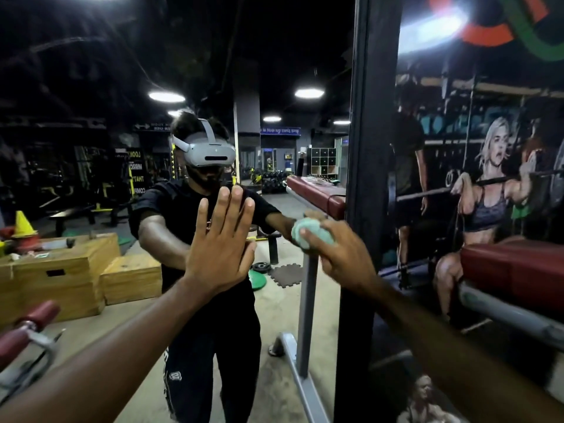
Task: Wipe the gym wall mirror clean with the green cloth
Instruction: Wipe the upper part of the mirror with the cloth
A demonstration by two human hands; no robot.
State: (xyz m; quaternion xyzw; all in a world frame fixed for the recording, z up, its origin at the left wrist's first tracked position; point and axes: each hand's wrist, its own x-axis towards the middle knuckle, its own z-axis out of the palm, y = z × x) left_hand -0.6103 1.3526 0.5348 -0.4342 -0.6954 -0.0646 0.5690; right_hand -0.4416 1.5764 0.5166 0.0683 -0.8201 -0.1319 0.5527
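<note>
The left hand [221,239] is pressed flat, fingers spread, against the wall mirror [91,178]. A bunched green cloth [311,236] is gripped by the right hand [345,257] against the glass, near the black frame post [366,178]. Wooden plyo boxes [76,270] and a red padded bench [317,193] are seen reflected.

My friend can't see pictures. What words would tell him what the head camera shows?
A right hand presses a balled green cloth against a gym mirror near its dark right frame, while the left hand rests flat and open on the glass. The mirror reflects the person and the gym behind.
</note>
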